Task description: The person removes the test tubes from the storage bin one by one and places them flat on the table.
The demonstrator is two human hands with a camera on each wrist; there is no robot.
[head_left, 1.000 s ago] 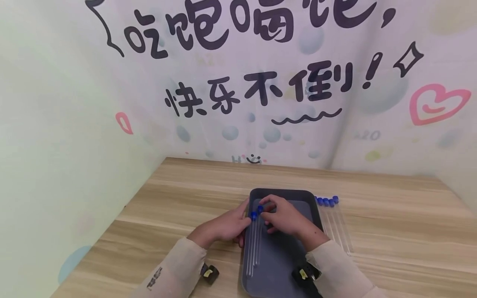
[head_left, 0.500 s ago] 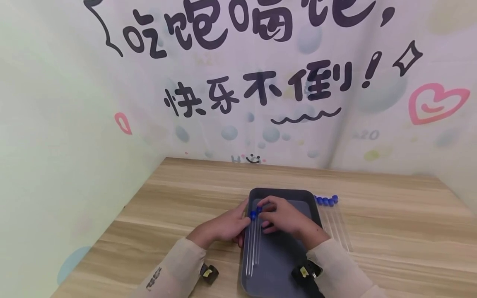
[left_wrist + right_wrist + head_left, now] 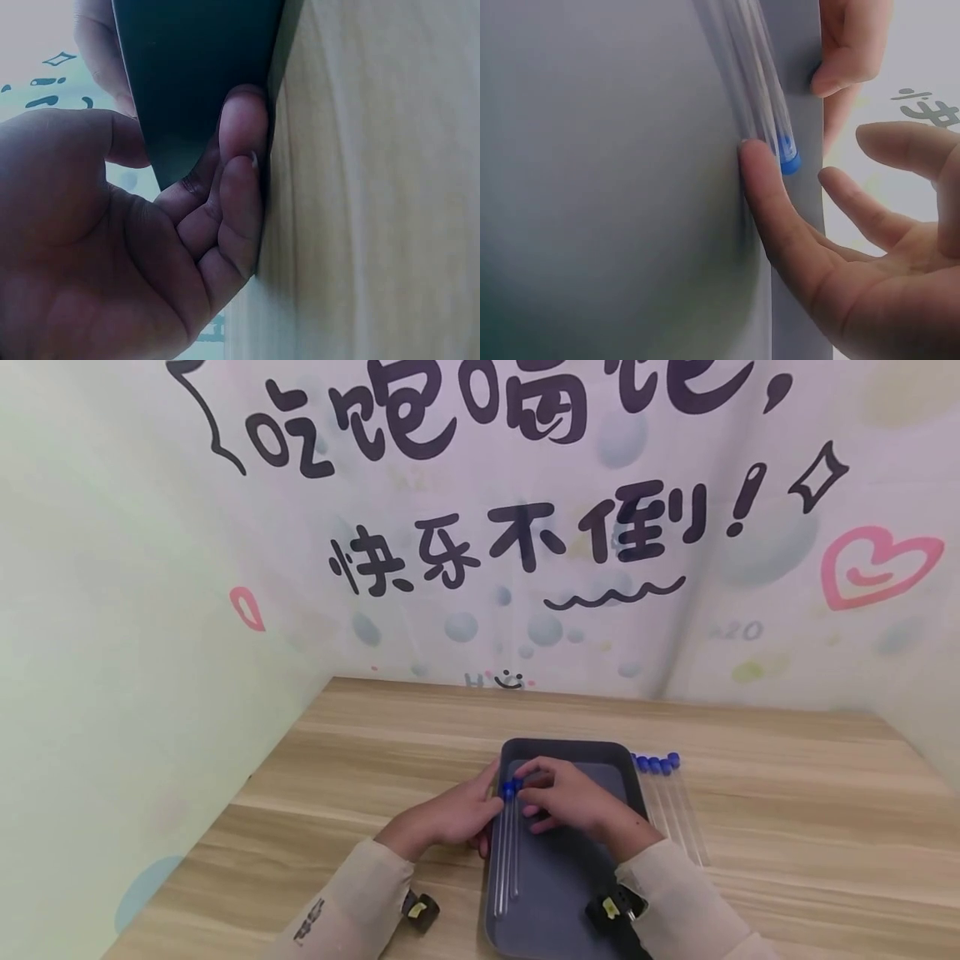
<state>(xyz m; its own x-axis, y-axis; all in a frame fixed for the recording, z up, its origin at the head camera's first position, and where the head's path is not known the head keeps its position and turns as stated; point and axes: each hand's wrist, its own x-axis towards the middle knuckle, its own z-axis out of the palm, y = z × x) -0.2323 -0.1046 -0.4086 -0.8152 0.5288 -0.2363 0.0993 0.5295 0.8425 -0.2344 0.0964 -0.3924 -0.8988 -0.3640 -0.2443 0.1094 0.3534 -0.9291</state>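
Two clear test tubes with blue caps lie side by side along the left wall of a dark grey tray. My left hand grips the tray's left edge, thumb over the rim; in the left wrist view its curled fingers press the outer wall. Above the tray, my right hand is at the capped ends. Seen from the right wrist, one extended finger touches the tubes beside a blue cap, while the other fingers are spread apart.
Several more blue-capped tubes lie in a row on the wooden table, just right of the tray. Black wrist cameras sit at both sleeves. A printed cloth wall stands behind the table.
My right hand has shifted slightly left, and the right-hand tube's cap has moved left until it lies close beside the other cap. My left hand stays on the tray.
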